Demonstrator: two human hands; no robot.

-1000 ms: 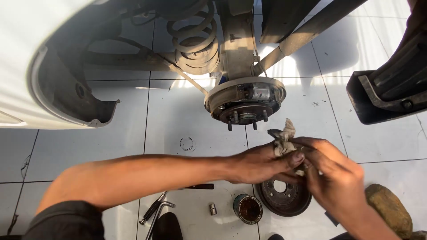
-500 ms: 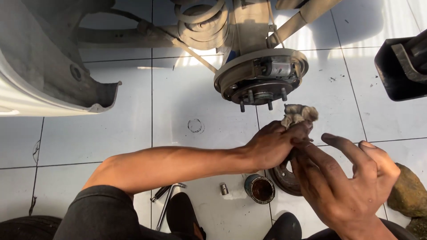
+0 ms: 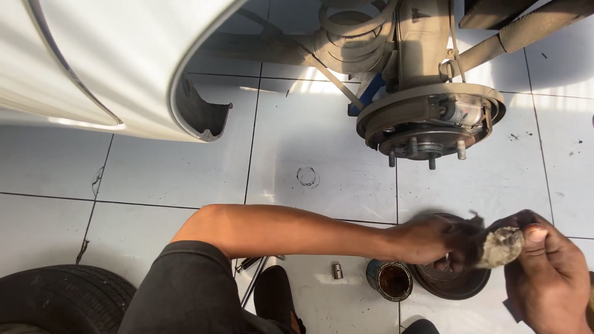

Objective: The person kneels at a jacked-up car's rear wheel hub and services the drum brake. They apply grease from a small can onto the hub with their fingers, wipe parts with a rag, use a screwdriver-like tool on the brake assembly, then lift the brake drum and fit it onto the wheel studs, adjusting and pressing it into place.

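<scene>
a: quick one. left hand (image 3: 433, 238) reaches across over the brake drum (image 3: 451, 278) lying on the floor (image 3: 309, 142), fingers curled on its upper rim, looks like it grips the drum.

b: and the right?

a: right hand (image 3: 544, 272) at lower right, fingers clenched round a dirty wadded rag (image 3: 500, 247), thumb on top. the rag sits just beside the left hand, right above the drum.

b: drum flat or tipped?

a: near edge is down on the tile, the far part is hidden by the left hand, can't tell if it's lifted. small round tin (image 3: 391, 279) with dark stuff inside sits touching or just beside the drum, on its left. little metal socket (image 3: 337, 270) lies a bit further left.

b: advice on the step?

a: my read: it's wiping the drum. left hand should pin the drum firm so it doesn't skate on the slick tile, rag pressed into the inner face and worked round. mind the tin, an elbow nudge could tip it.

b: background?

a: bare wheel hub (image 3: 427, 120) with studs hangs above, well apart from the hands; coil spring (image 3: 352, 31) behind it, white car body (image 3: 93, 62) upper left, tyre (image 3: 55, 297) lower left.
</scene>
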